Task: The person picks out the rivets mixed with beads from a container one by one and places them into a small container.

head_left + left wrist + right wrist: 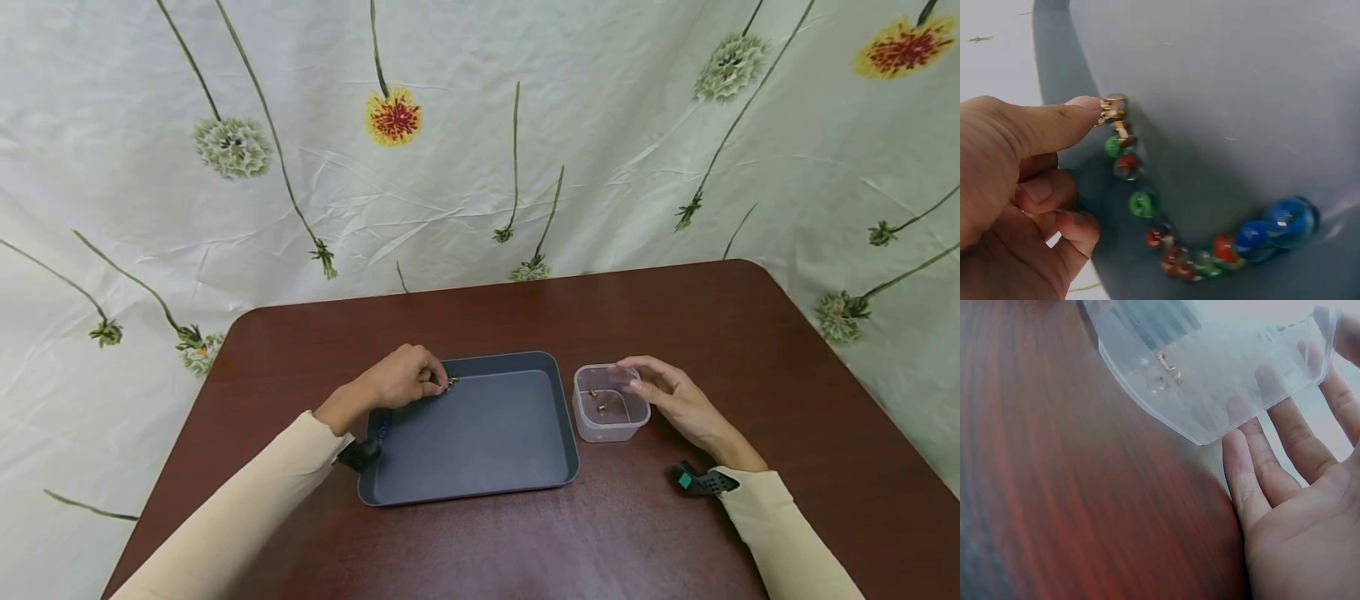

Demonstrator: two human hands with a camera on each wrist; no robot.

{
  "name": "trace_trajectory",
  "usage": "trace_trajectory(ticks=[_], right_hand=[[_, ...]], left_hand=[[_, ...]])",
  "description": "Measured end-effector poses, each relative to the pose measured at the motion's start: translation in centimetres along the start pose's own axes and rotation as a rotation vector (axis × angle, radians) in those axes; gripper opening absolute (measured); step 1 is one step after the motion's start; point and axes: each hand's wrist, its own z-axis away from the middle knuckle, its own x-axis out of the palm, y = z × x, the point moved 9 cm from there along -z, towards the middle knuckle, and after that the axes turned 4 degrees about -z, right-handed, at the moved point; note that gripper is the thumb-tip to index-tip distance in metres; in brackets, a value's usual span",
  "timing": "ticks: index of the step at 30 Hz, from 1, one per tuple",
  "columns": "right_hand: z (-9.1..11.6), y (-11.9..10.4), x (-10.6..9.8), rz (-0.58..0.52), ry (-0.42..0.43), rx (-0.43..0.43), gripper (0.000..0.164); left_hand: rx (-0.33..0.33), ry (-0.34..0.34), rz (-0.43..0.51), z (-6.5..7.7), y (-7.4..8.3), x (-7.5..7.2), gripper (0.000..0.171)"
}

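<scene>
My left hand (401,377) reaches over the far left corner of a grey tray (480,492). Its thumb and fingers pinch a small gold-coloured metal piece (1112,107) by the tray wall. Another gold piece (1122,134) lies right below it. A row of glass balls, green (1142,204), red and blue (1290,222), runs along the tray's edge. At the clear plastic container (609,433), my right hand (678,408) holds the far right side, fingers along the outer wall and thumb at the rim. A few gold pieces (1169,367) lie inside.
The dark red-brown table (480,550) carries the tray, with the container close to its right side. A white cloth with printed flowers (450,192) hangs behind the table's far edge.
</scene>
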Motion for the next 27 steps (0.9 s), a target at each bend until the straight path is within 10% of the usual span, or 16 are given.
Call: trace_trajectory(ticks=[27], right_hand=[[0.1,-0.2,0.2,-0.006,-0.012,-0.026,0.034]], left_hand=[[0.106,0.015,0.066,-2.2,5.2,-1.5,0.014]])
